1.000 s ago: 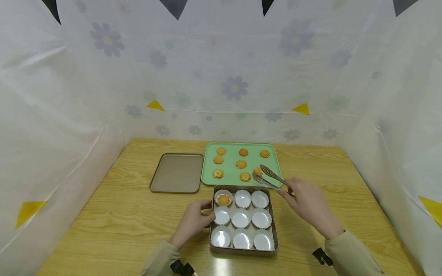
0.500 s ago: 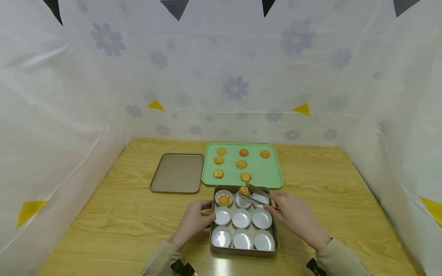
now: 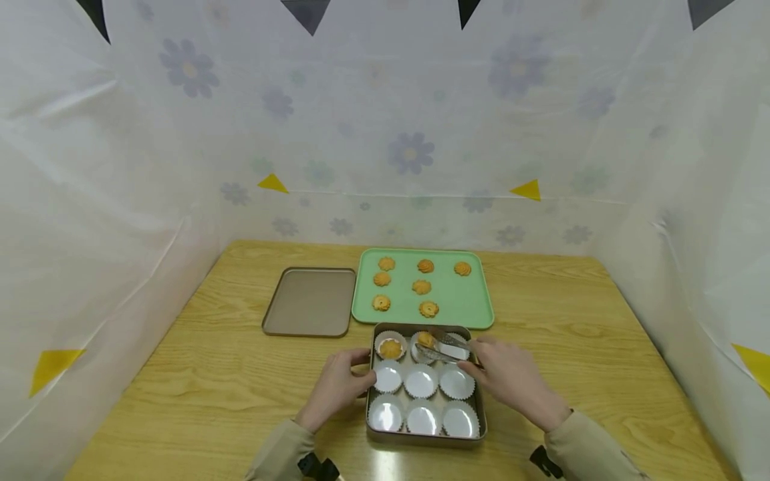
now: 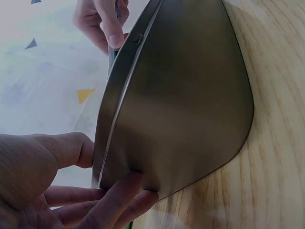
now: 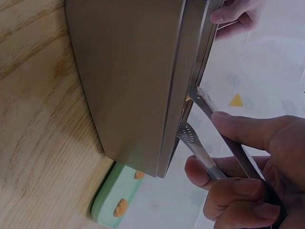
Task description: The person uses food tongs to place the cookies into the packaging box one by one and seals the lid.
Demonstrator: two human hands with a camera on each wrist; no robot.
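Observation:
A brown metal tin (image 3: 479,394) with several white paper cups stands near the table's front edge. One cookie (image 3: 390,348) lies in the far left cup. My right hand (image 3: 511,379) grips metal tongs (image 3: 442,347) that pinch a second cookie (image 3: 426,339) over the far middle cup. In the right wrist view the tongs (image 5: 209,131) reach over the tin's rim (image 5: 190,62). My left hand (image 3: 337,387) holds the tin's left wall, thumb on the rim (image 4: 107,119). Behind the tin a green tray (image 3: 469,304) carries several cookies.
A brown lid (image 3: 309,302) lies flat to the left of the green tray. The wooden table (image 3: 198,381) is walled on three sides by a white flowered plastic sheet (image 3: 120,167).
My right hand carried the tongs with a cookie from the green tray back to the tin and lowered it toward the far middle cup. My left hand stayed on the tin.

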